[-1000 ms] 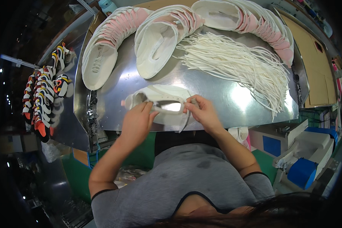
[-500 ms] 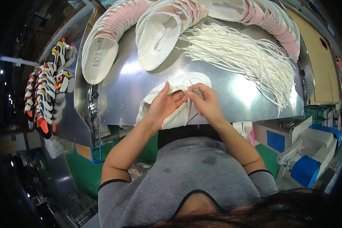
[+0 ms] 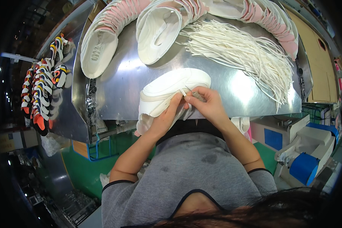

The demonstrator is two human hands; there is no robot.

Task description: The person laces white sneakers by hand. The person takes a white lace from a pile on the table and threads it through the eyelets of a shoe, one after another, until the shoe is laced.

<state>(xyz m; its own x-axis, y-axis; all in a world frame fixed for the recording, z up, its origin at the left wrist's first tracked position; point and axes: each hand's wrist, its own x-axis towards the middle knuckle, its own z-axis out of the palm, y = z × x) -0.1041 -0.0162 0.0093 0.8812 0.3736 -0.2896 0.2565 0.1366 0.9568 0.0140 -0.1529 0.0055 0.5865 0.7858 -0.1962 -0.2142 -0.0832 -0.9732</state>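
Hands meet on a white shoe upper (image 3: pixel 171 89) at the near edge of the metal tabletop (image 3: pixel 121 87); left hand (image 3: pixel 165 117) grips it, right hand (image 3: pixel 207 102) fingers pinch a white lace (image 3: pixel 184 92)

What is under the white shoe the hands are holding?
Under the white shoe lies the shiny metal table. The shoe's near end hangs past the table's edge. The left hand and right hand cover that near part, so what lies beneath there stays hidden.
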